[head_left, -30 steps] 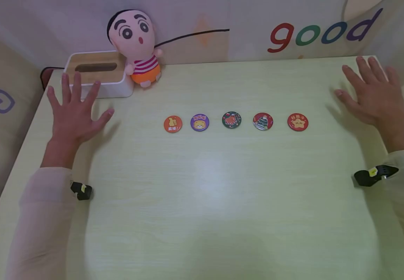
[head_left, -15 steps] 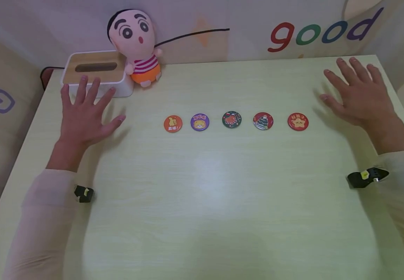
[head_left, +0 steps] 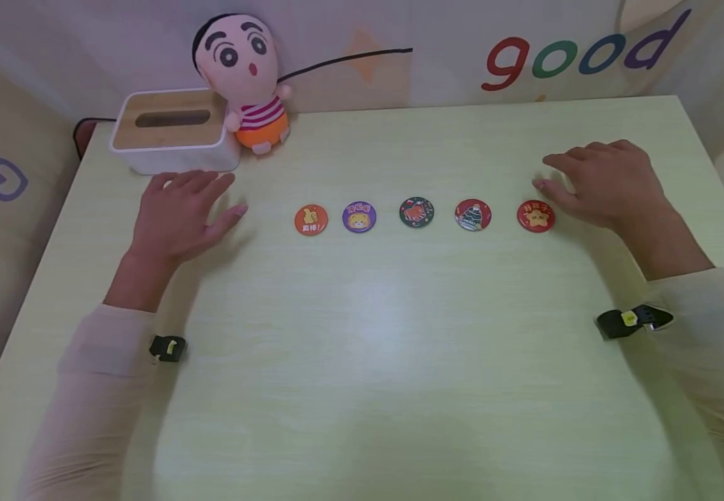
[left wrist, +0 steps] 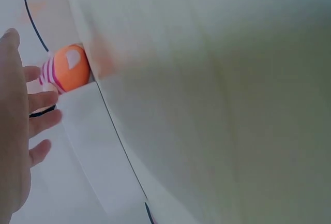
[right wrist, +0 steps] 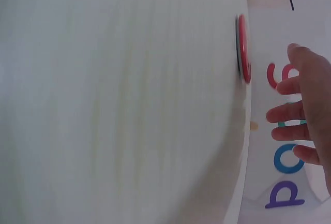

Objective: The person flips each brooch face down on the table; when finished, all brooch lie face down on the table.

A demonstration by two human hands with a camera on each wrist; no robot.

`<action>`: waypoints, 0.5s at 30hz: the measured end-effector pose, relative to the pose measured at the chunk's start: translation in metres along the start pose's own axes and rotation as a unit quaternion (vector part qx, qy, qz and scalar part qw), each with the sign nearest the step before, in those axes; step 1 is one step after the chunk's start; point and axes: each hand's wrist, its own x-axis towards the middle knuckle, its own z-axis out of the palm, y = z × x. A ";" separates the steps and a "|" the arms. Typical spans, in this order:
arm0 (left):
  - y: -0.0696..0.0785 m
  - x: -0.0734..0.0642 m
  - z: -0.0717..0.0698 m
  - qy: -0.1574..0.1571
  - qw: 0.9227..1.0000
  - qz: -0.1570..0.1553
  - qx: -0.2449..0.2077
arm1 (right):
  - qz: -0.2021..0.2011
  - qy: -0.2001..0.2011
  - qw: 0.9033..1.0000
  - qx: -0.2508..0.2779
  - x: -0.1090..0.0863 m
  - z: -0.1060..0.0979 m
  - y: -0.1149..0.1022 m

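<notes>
Several round badges lie in a row across the table: an orange one with a thumbs-up (head_left: 310, 220), a purple one with a bear (head_left: 359, 217), a dark green one (head_left: 416, 212), a red one with a tree (head_left: 473, 215) and a red one with a star (head_left: 536, 216). My left hand (head_left: 177, 219) hovers left of the orange badge, fingers relaxed and holding nothing. At the other end, my right hand (head_left: 612, 184) hangs loosely bent, thumb and forefinger close above the star badge. Whether the thumb touches it I cannot tell. The right wrist view shows a red badge (right wrist: 244, 48) edge-on.
A white box with a slotted wooden lid (head_left: 170, 129) stands at the back left. Against it leans a plush doll (head_left: 262, 125) in a striped top and orange shorts. A wall covering with the word "good" (head_left: 587, 56) rises behind the pale table (head_left: 362, 362).
Both hands have moved inward, the left one to the right and nearer me, the right one leftward to the star badge. Their spread fingers have relaxed and bent. The badges stay in place.
</notes>
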 end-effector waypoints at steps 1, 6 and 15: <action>0.002 0.000 0.000 0.000 1.000 0.001 -0.004 | -0.002 -0.003 1.000 0.000 0.001 -0.001 -0.003; 0.009 -0.001 -0.001 0.001 1.000 0.008 -0.007 | -0.018 0.011 1.000 0.006 0.003 -0.004 -0.017; 0.023 0.004 -0.002 0.006 0.999 0.034 -0.023 | -0.070 0.073 0.994 0.029 0.004 -0.008 -0.043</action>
